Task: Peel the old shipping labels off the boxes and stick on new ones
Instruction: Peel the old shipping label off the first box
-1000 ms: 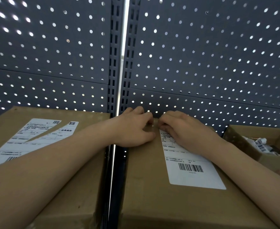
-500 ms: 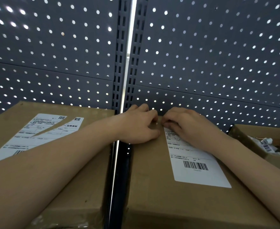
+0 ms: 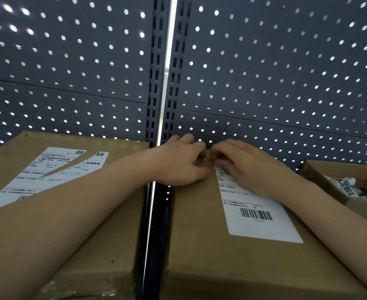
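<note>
left hand (image 3: 182,164), right hand (image 3: 252,169), pinching label (image 3: 262,221) corner

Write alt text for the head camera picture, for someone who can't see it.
A person's left hand and right hand meet fingertip to fingertip at the far corner of a white shipping label on a cardboard box. A second box to its left carries a torn label, an open carton sits at right, and grey pegboard stands behind.

The torn label (image 3: 48,169) on the left box (image 3: 104,224) reads "业务类型" under a small barcode (image 3: 100,154). The label (image 3: 262,226) on the right box (image 3: 200,234) carries a barcode (image 3: 256,214); its other print is too small to read.
</note>
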Demonstrator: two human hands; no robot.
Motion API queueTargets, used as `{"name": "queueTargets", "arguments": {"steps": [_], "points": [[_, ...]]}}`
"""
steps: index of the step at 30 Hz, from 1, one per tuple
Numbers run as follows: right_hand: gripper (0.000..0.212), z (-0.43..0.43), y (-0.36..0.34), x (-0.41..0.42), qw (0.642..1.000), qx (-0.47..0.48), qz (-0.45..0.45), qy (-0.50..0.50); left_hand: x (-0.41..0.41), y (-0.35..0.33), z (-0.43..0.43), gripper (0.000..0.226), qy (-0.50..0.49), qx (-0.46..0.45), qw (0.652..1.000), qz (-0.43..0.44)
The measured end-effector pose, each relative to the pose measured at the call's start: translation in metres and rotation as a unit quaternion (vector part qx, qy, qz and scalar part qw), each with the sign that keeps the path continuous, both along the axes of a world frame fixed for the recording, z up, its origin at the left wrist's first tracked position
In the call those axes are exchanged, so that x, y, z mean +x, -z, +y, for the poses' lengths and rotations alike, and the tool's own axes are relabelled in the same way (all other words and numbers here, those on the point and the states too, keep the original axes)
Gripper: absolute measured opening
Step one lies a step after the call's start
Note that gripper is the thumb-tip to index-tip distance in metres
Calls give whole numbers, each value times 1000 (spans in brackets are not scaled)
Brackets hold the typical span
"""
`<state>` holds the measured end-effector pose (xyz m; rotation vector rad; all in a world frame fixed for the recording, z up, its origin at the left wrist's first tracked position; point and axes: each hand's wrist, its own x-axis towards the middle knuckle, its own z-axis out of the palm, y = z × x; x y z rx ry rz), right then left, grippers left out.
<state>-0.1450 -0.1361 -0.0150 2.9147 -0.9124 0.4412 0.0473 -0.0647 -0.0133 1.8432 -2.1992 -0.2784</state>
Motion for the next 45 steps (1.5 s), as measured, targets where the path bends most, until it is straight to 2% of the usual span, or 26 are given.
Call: {"name": "queueTargets", "arguments": {"steps": [6, 13, 18, 27, 34, 45], "points": [[9, 0, -2, 4, 1000, 15, -17, 6, -1, 0, 0, 38, -1, 3, 1000, -1], [11, 1, -3, 10, 996, -61, 63, 27, 0, 0, 1, 37, -1, 10, 1000, -5], [13, 2, -3, 7, 995, -63, 76, 26, -1, 0, 2, 37, -2, 7, 1000, -2], [20, 9, -1, 2, 999, -11, 2, 45, 0, -1, 2, 41, 3, 6, 1000, 1], [13, 7, -3, 4, 998, 20, -33, 55, 0, -1, 1, 42, 4, 8, 1000, 0], [22, 12, -3, 2, 996, -61, 38, 56, 1, -1, -1, 44, 3, 6, 1000, -1]]}}
